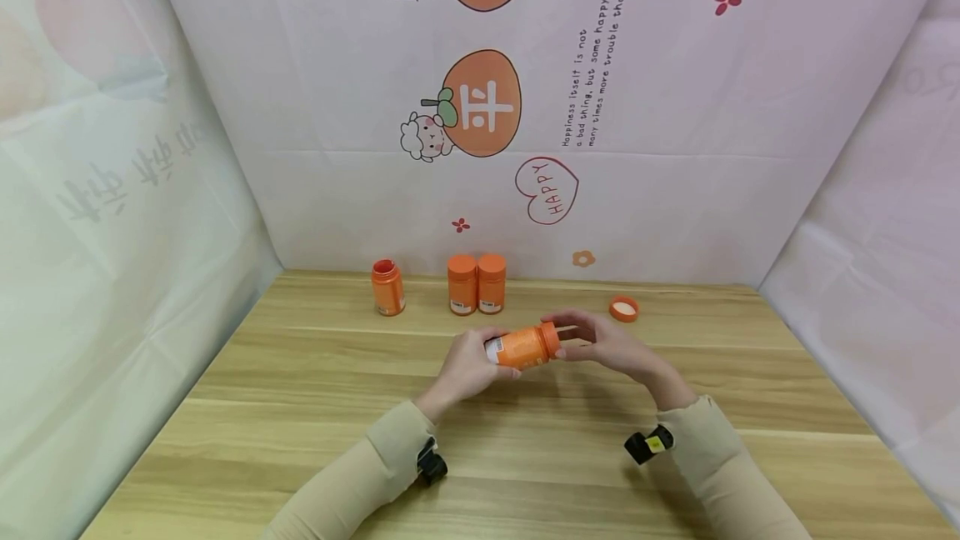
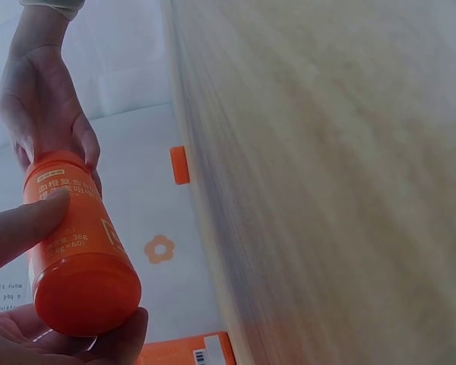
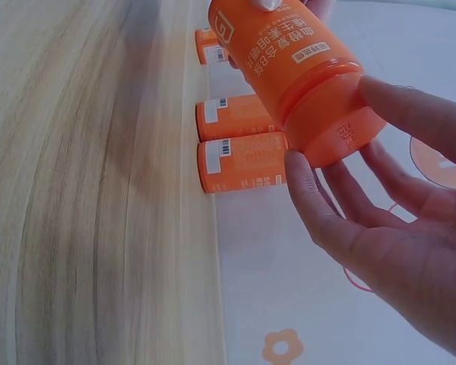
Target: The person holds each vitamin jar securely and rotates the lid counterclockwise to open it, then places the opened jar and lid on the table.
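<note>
An orange supplement bottle (image 1: 522,347) is held tilted above the table, its cap pointing right. My left hand (image 1: 470,367) grips the body near its base; in the left wrist view the thumb lies across the printed label. The fingers and thumb of my right hand (image 1: 604,347) pinch the orange cap (image 3: 336,120), which sits on the bottle's neck. Behind the hands stand two capped orange bottles (image 1: 462,284) side by side. To their left is an open orange bottle (image 1: 387,288) without its cap. A loose orange cap (image 1: 624,308) lies at the back right, its white inside facing up.
The wooden table (image 1: 300,407) ends at a white printed cloth (image 1: 330,190) hanging at the back, with more white cloth at both sides. Dark wrist cameras are strapped over the beige sleeves (image 1: 352,473).
</note>
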Demonstrator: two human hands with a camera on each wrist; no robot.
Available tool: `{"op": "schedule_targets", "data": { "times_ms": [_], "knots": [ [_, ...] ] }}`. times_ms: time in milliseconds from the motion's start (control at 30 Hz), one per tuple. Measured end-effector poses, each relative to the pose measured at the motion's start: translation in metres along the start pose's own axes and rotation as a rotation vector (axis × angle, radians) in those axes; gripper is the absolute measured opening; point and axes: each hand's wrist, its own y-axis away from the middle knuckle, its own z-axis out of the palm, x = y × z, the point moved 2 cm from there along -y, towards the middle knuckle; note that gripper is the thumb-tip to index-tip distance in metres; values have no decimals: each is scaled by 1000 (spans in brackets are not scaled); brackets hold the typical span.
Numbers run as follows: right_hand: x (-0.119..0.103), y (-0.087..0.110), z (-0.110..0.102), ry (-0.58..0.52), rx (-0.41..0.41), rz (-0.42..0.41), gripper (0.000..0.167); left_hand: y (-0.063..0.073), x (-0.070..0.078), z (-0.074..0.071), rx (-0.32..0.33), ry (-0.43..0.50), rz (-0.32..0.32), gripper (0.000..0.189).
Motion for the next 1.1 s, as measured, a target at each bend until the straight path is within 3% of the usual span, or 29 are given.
{"op": "schedule_targets", "data": {
  "times_ms": [300,700,867,1100],
  "knots": [
    [-3,2,0,-14,-2,-63,55,0,1,0,-1,15,-2,58],
    [-2,1,0,-45,17,-76,55,1,2,0,3,15,-4,58],
    [-2,0,0,15,64,-32,45,1,2,0,9,11,0,57],
    [-2,-3,2,8,110,54,40,0,3,0,3,20,-10,56]
  ]
}}
